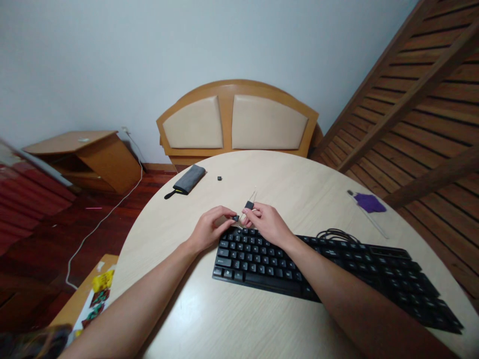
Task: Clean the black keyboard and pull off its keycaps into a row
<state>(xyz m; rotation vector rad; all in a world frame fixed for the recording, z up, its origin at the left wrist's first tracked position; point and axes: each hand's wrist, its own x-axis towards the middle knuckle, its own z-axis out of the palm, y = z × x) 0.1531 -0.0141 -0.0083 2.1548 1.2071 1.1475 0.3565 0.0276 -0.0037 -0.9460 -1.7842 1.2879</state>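
A black keyboard [258, 280] lies on the round table, its left half in front of my hands. My left hand [210, 228] pinches a small black keycap [235, 218] between thumb and fingertips, just above the keyboard's top left corner. Closed around the black handle of a wire keycap puller [249, 205] is my right hand [267, 223]. Thin wire loops stick out from both ends of the handle, and the lower ones reach close to the keycap. Whether the wires touch it, I cannot tell. Farther back, another black keycap [219, 178] rests alone on the table.
A grey pouch [190, 178] with a black strap lies at the table's back left. To the right are a purple cloth [369, 203] and a thin brush [368, 214]. Coiled black cable [339, 233] sits behind the keyboard. The round table's [179, 309] edge curves around everything.
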